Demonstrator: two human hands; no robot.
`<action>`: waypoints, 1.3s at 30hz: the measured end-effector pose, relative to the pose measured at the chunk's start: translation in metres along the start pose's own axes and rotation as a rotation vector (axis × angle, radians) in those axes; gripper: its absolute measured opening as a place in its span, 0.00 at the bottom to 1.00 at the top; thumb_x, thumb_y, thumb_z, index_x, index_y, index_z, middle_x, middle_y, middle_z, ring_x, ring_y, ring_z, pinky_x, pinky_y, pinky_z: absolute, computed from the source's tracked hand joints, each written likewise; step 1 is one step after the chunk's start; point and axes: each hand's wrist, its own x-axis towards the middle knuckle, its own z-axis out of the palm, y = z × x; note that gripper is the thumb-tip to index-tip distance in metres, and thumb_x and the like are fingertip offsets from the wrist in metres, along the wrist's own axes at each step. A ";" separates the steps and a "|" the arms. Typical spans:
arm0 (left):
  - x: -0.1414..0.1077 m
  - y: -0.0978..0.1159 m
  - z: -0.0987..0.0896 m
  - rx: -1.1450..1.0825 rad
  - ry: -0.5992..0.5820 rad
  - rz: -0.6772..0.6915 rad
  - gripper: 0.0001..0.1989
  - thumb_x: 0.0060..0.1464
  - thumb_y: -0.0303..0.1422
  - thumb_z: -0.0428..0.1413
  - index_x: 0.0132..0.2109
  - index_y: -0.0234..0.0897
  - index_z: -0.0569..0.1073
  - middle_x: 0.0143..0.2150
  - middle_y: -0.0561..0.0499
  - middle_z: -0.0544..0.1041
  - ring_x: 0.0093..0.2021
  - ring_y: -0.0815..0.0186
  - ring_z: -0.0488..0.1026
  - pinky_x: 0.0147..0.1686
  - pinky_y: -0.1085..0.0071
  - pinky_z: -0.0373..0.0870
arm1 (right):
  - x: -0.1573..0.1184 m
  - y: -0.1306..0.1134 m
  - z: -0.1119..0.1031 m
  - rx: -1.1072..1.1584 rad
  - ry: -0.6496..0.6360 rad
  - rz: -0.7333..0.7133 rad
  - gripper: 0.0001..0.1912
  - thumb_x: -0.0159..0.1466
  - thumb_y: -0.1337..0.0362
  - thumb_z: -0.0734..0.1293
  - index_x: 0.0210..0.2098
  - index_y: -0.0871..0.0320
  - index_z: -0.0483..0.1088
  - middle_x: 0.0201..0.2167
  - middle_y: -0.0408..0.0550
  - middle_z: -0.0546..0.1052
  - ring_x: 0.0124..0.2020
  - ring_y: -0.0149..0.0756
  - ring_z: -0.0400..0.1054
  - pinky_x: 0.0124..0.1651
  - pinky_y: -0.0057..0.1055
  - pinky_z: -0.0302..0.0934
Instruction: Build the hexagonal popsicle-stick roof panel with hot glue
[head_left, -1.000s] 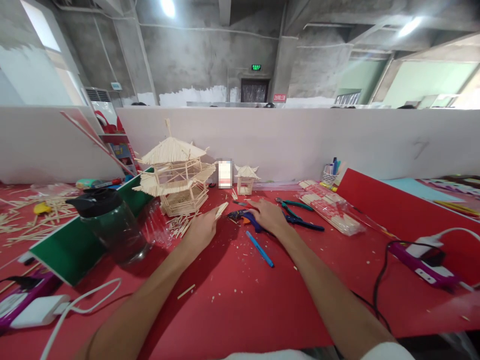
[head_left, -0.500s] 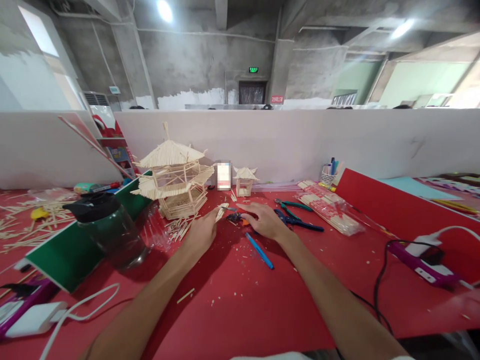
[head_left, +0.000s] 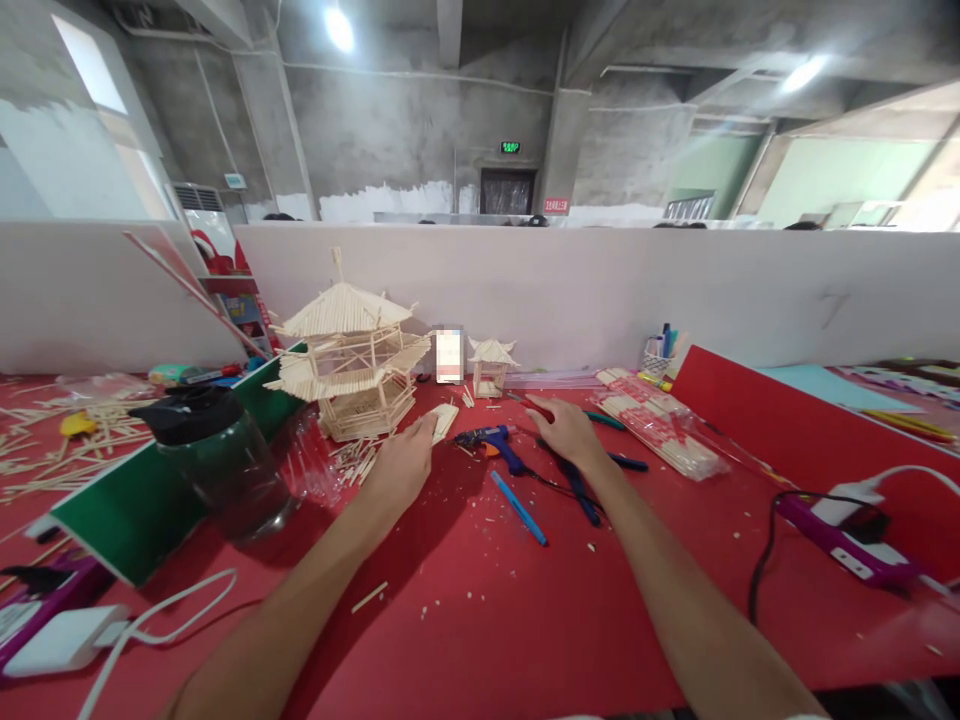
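My left hand (head_left: 401, 462) is closed on a small flat piece of light wooden sticks (head_left: 445, 422), held low over the red table. Farther right, my right hand (head_left: 566, 432) has its fingers closed around a thin tool with a red handle (head_left: 537, 404), its tip pointing left. Between the hands lies a blue glue gun (head_left: 495, 440) with an orange trigger. A blue pen (head_left: 519, 508) rests nearer to me. Behind my left hand stands a large stick pavilion (head_left: 349, 360), and a small one (head_left: 492, 366) stands farther right.
A dark water bottle (head_left: 217, 460) leans by a green board (head_left: 135, 525) on the left. Pliers (head_left: 579, 490) lie beneath my right hand. Bagged sticks (head_left: 660, 420), a red board (head_left: 817, 450) and a purple power strip (head_left: 847, 545) are to the right. Loose sticks lie far left.
My right hand has moved right, away from the wooden piece, with the thin tool. The glue gun is uncovered and the pliers are turned differently. My left hand stays on the piece.
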 end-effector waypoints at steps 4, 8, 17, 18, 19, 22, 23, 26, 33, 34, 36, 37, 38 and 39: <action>-0.001 -0.004 -0.004 0.085 0.189 0.172 0.32 0.55 0.16 0.41 0.67 0.30 0.57 0.66 0.39 0.62 0.66 0.57 0.59 0.61 0.60 0.62 | -0.006 -0.024 -0.012 0.312 0.101 -0.300 0.21 0.68 0.58 0.59 0.58 0.54 0.68 0.51 0.51 0.76 0.51 0.40 0.70 0.55 0.39 0.63; -0.003 -0.010 -0.011 0.163 0.338 0.304 0.30 0.58 0.19 0.40 0.68 0.29 0.55 0.67 0.41 0.60 0.68 0.59 0.55 0.65 0.61 0.56 | -0.014 -0.048 -0.016 0.412 0.140 -0.470 0.21 0.68 0.60 0.61 0.59 0.52 0.66 0.49 0.51 0.76 0.49 0.39 0.71 0.53 0.39 0.65; -0.003 -0.011 -0.009 0.119 0.337 0.300 0.30 0.59 0.19 0.39 0.69 0.30 0.52 0.68 0.41 0.60 0.68 0.60 0.55 0.64 0.62 0.57 | -0.020 -0.054 -0.011 0.347 0.091 -0.508 0.22 0.68 0.58 0.61 0.61 0.50 0.63 0.42 0.50 0.75 0.44 0.39 0.70 0.49 0.37 0.66; -0.003 -0.011 -0.008 0.101 0.319 0.287 0.31 0.59 0.19 0.40 0.69 0.30 0.53 0.68 0.42 0.60 0.68 0.61 0.55 0.65 0.62 0.57 | -0.020 -0.054 -0.010 0.314 0.079 -0.491 0.22 0.68 0.58 0.60 0.61 0.50 0.63 0.41 0.49 0.75 0.44 0.39 0.69 0.49 0.36 0.65; -0.003 -0.011 -0.008 0.079 0.296 0.276 0.31 0.58 0.18 0.40 0.69 0.30 0.53 0.68 0.42 0.60 0.68 0.61 0.55 0.65 0.62 0.56 | -0.021 -0.053 -0.009 0.278 0.069 -0.470 0.22 0.68 0.57 0.60 0.61 0.50 0.63 0.41 0.49 0.75 0.44 0.38 0.69 0.49 0.34 0.65; -0.002 -0.010 -0.005 -0.006 0.209 0.215 0.32 0.56 0.17 0.41 0.68 0.32 0.54 0.68 0.42 0.60 0.68 0.61 0.55 0.64 0.61 0.57 | -0.020 -0.051 -0.005 0.164 0.042 -0.404 0.23 0.69 0.57 0.59 0.62 0.50 0.62 0.41 0.50 0.75 0.45 0.38 0.68 0.48 0.32 0.64; -0.001 -0.009 -0.003 -0.036 0.173 0.176 0.32 0.56 0.18 0.42 0.68 0.33 0.54 0.68 0.43 0.60 0.67 0.60 0.57 0.64 0.61 0.58 | -0.020 -0.050 -0.003 0.129 0.034 -0.388 0.23 0.69 0.56 0.59 0.62 0.50 0.62 0.41 0.50 0.75 0.45 0.39 0.68 0.48 0.32 0.64; 0.002 -0.005 0.002 -0.095 0.066 0.044 0.30 0.57 0.19 0.43 0.66 0.36 0.58 0.66 0.44 0.64 0.63 0.59 0.63 0.60 0.61 0.63 | -0.016 -0.048 0.004 0.053 0.002 -0.346 0.23 0.69 0.57 0.59 0.62 0.52 0.63 0.42 0.51 0.75 0.45 0.39 0.69 0.47 0.32 0.64; 0.006 -0.005 0.008 -0.141 -0.068 -0.051 0.25 0.60 0.24 0.43 0.62 0.41 0.65 0.50 0.43 0.78 0.48 0.55 0.76 0.46 0.64 0.69 | -0.008 -0.048 0.024 0.061 -0.062 -0.256 0.21 0.68 0.60 0.59 0.60 0.53 0.65 0.48 0.51 0.76 0.49 0.40 0.69 0.51 0.35 0.62; 0.006 -0.006 0.007 -0.152 -0.071 -0.052 0.24 0.61 0.25 0.43 0.62 0.42 0.66 0.50 0.43 0.79 0.48 0.55 0.76 0.46 0.65 0.69 | -0.008 -0.049 0.025 0.055 -0.066 -0.250 0.21 0.68 0.60 0.59 0.60 0.53 0.65 0.48 0.51 0.76 0.49 0.40 0.69 0.51 0.35 0.62; 0.007 -0.007 0.006 -0.173 -0.072 -0.058 0.23 0.62 0.26 0.44 0.62 0.42 0.66 0.49 0.42 0.79 0.48 0.55 0.76 0.45 0.66 0.68 | -0.007 -0.051 0.027 0.040 -0.065 -0.239 0.22 0.68 0.59 0.59 0.61 0.53 0.65 0.47 0.50 0.76 0.48 0.40 0.69 0.50 0.35 0.63; 0.008 -0.008 0.006 -0.183 -0.068 -0.059 0.23 0.62 0.27 0.44 0.62 0.41 0.66 0.49 0.42 0.79 0.48 0.55 0.76 0.45 0.66 0.68 | -0.007 -0.052 0.028 0.038 -0.060 -0.233 0.22 0.68 0.59 0.59 0.61 0.52 0.64 0.47 0.50 0.76 0.48 0.40 0.69 0.50 0.34 0.62; 0.008 -0.008 0.005 -0.189 -0.064 -0.057 0.22 0.62 0.27 0.44 0.62 0.41 0.66 0.49 0.42 0.79 0.48 0.55 0.76 0.45 0.66 0.68 | -0.006 -0.053 0.028 0.037 -0.055 -0.229 0.22 0.69 0.60 0.59 0.61 0.52 0.64 0.47 0.50 0.76 0.49 0.40 0.69 0.51 0.34 0.62; 0.009 -0.009 0.005 -0.192 -0.059 -0.056 0.22 0.63 0.27 0.44 0.62 0.41 0.66 0.48 0.41 0.79 0.47 0.55 0.77 0.44 0.66 0.68 | -0.006 -0.054 0.029 0.037 -0.051 -0.224 0.22 0.69 0.60 0.59 0.61 0.52 0.64 0.47 0.50 0.76 0.49 0.40 0.69 0.51 0.34 0.62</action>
